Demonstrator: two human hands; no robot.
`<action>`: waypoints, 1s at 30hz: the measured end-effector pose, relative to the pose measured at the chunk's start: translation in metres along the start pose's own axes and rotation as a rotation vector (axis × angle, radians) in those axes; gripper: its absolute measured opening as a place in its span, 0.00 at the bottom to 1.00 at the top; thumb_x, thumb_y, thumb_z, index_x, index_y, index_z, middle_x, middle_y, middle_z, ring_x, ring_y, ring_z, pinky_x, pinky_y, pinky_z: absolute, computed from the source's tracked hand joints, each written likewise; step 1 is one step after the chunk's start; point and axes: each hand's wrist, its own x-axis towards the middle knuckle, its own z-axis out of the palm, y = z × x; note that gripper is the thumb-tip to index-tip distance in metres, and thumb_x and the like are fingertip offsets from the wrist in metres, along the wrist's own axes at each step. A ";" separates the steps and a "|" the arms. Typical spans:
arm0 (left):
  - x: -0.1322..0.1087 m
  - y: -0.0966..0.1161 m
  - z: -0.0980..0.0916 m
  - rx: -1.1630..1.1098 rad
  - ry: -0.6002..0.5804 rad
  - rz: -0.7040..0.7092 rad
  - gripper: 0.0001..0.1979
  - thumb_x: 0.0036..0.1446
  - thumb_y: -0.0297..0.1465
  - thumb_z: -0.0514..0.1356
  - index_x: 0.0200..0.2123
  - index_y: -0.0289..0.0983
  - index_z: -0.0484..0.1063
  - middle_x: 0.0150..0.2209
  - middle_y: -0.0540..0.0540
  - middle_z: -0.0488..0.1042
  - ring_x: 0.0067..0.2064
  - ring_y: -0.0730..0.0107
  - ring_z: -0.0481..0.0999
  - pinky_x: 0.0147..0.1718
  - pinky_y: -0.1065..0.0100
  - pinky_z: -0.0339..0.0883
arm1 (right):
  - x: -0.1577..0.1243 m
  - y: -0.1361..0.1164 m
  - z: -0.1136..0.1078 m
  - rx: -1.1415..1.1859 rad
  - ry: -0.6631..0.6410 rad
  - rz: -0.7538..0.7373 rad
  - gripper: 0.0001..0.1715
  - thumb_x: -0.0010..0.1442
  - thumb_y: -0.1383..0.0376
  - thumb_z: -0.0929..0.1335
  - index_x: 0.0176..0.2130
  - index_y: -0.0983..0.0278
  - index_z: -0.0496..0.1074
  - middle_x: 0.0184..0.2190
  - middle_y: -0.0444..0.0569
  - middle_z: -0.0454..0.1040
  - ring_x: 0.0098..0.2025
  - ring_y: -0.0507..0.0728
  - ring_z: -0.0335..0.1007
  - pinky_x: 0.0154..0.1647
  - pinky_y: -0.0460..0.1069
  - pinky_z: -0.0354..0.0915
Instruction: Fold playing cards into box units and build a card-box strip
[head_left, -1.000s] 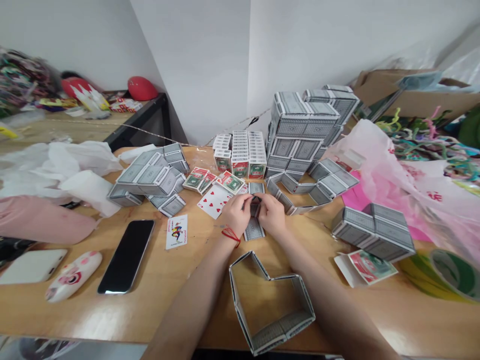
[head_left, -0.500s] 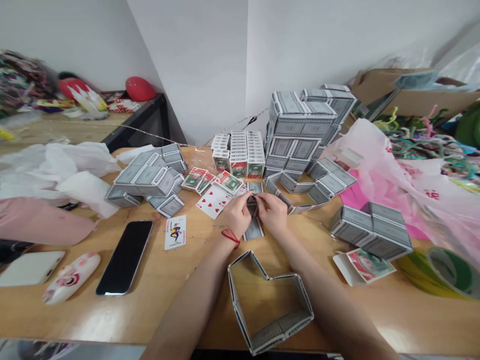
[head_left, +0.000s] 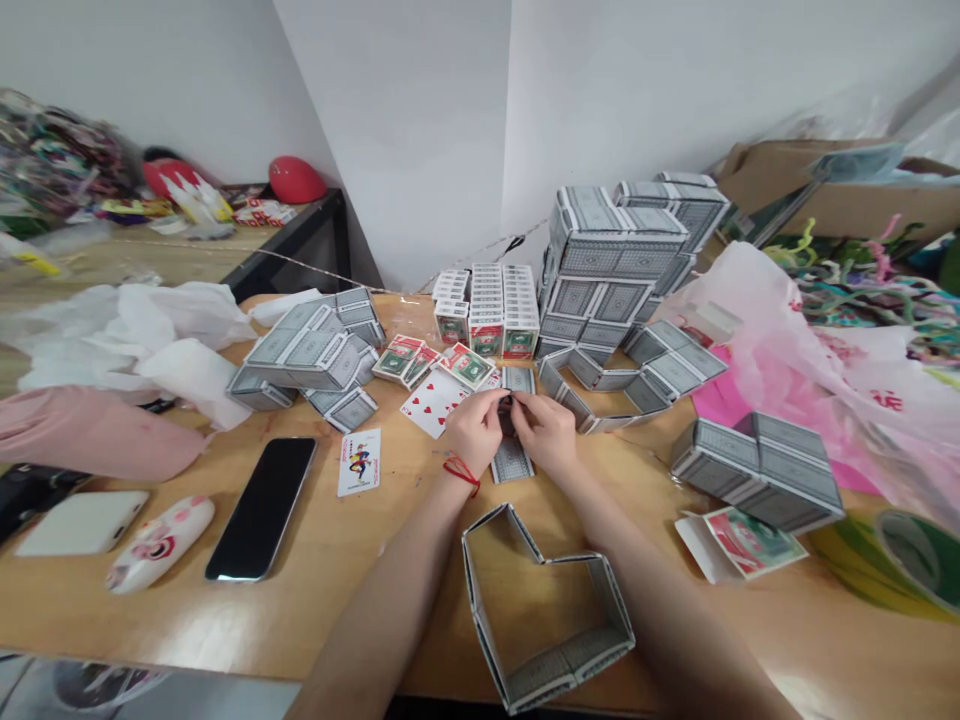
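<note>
Pinching a small dark piece [head_left: 506, 403], its shape unclear, between your left hand [head_left: 475, 430] and right hand [head_left: 546, 430].
Beneath them lies a flat, grey-patterned card strip [head_left: 513, 463].

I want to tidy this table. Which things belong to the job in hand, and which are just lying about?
Likely the job: cards by the left hand and right hand; nearest card frame; card tower; card packs.

Apparently lying about: phone; pinkish plastic bag.
</note>
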 end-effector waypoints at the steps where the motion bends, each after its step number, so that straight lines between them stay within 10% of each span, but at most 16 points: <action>1: 0.000 0.000 0.000 -0.005 0.001 -0.001 0.10 0.56 0.25 0.52 0.36 0.39 0.73 0.33 0.48 0.77 0.36 0.72 0.76 0.38 0.69 0.70 | 0.000 0.000 0.000 -0.003 -0.001 0.006 0.12 0.57 0.64 0.62 0.36 0.64 0.74 0.29 0.51 0.76 0.28 0.53 0.71 0.32 0.47 0.68; 30: 0.000 0.003 0.004 -0.062 -0.044 -0.021 0.10 0.55 0.24 0.53 0.35 0.39 0.73 0.33 0.49 0.77 0.36 0.72 0.76 0.38 0.69 0.69 | 0.001 0.002 -0.001 0.013 -0.005 0.111 0.14 0.51 0.70 0.61 0.36 0.62 0.71 0.31 0.48 0.75 0.33 0.55 0.71 0.36 0.49 0.67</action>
